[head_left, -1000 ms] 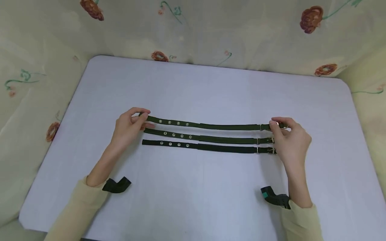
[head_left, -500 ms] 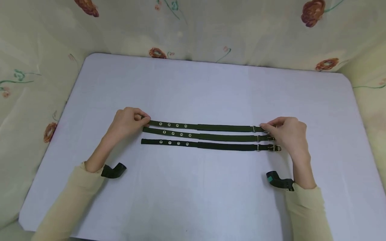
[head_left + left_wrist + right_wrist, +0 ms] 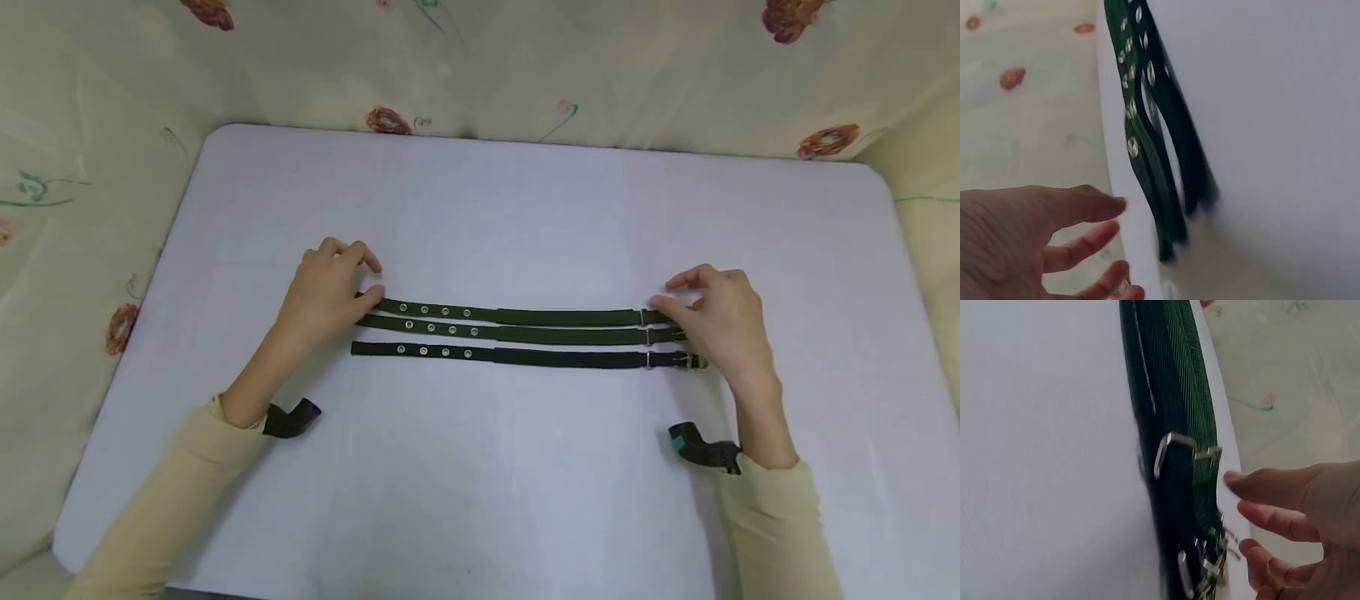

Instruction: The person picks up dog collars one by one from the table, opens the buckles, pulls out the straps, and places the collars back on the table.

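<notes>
Three narrow collars with eyelets and metal buckles lie side by side across the white table. The farthest green collar [image 3: 566,317] and the middle green collar [image 3: 566,336] are close together; the dark, nearly black collar [image 3: 566,358] lies nearest the person. My left hand [image 3: 326,292] is over the eyelet ends, thumb and fingers spread apart, holding nothing. Beside the buckle ends my right hand [image 3: 723,325] is also spread, with thumb and fingertips apart. In the right wrist view its thumb is just beside the green collar [image 3: 1204,425], near the metal loop [image 3: 1175,450]; the buckles [image 3: 1204,562] crowd below.
The white table [image 3: 480,483] has rounded corners. A pale curtain [image 3: 510,67] with printed flowers hangs behind it and at both sides. Black wrist devices [image 3: 292,418] stick out from the sleeves.
Both hands have let go of the farthest collar's ends and opened their fingers. That collar now lies down, closer to the middle one.
</notes>
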`<state>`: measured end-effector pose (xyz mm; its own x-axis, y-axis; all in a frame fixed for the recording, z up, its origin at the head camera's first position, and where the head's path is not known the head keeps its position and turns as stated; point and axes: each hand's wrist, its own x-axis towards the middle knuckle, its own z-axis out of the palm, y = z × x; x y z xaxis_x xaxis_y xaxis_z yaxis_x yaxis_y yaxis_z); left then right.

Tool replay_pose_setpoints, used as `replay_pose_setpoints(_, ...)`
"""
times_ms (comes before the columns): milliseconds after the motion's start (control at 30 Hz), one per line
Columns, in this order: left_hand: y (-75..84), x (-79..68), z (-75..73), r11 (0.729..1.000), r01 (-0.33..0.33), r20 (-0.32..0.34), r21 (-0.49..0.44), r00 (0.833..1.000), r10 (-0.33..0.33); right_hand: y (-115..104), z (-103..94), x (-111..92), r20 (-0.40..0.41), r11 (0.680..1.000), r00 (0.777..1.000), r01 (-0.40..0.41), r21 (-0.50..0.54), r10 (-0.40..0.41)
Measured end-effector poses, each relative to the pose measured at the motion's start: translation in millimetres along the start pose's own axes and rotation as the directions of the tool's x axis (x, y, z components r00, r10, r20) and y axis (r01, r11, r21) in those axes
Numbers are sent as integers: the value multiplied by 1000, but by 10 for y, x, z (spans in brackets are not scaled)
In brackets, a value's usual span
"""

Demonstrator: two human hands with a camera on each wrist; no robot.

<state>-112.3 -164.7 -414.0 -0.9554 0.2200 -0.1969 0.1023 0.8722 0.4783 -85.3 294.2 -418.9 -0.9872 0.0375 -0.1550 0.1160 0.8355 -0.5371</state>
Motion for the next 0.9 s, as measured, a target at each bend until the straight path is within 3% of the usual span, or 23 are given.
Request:
replay_pose_setpoints(67, 166, -9, 57, 997, -82, -52, 8, 995, 82, -85, 1, -26, -15, 1000, 1000, 20, 5, -20)
replay_pose_setpoints(133, 351, -1, 131, 984, -179, -61, 8, 982, 180, -184, 4, -55, -2, 999, 999, 55, 2, -55)
replay_pose_setpoints(267, 668, 59, 312, 931, -362, -16, 54, 932, 363, -363, 49, -92, 73, 988, 986, 151, 15, -152)
replay_pose_setpoints(367, 812, 132, 438, 893, -441, 18, 92, 897, 441, -451, 111, -89, 132, 979, 970, 201, 24, -203)
replay_pose_setpoints(533, 894, 205, 574, 875, -469, 80, 119, 883, 463, -480, 230, -39, 173, 972, 957, 236, -5, -231)
replay_pose_setpoints(667, 886, 220, 619, 866, -476, 83, 154, 879, 469, -487, 260, -10, 189, 970, 954, 243, -26, -234)
replay_pose_setpoints(900, 895, 227, 626, 868, -481, 89, 125, 877, 473, -531, 218, -36, 254, 969, 941, 244, -45, -225)
